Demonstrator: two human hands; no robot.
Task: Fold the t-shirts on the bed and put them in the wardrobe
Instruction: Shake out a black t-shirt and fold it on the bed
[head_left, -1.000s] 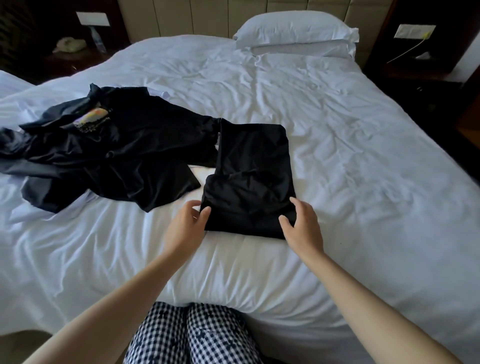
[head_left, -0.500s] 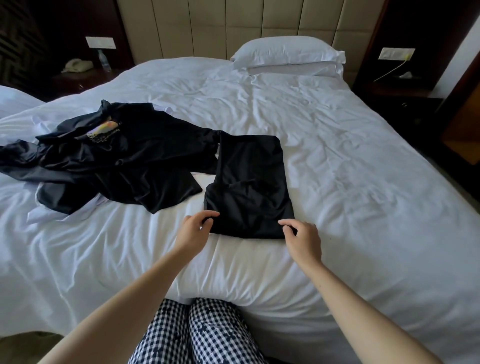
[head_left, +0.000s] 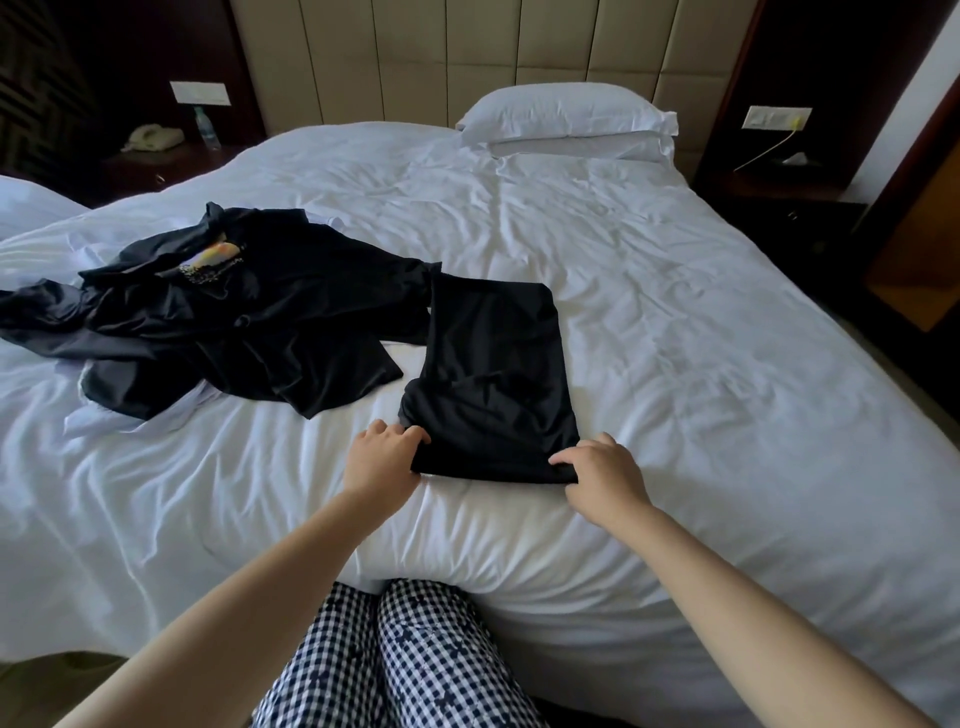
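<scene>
T-shirt in left grip, right grip

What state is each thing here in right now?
Folded t-shirt: folded narrow, flat on the bed.
Left hand: grips its near left corner.
Right hand: pinches its near right corner.
Unfolded t-shirts: crumpled heap, not yet folded.
Bed: duvet wrinkled.
Pillow: lying flat at the bed's head.
</scene>
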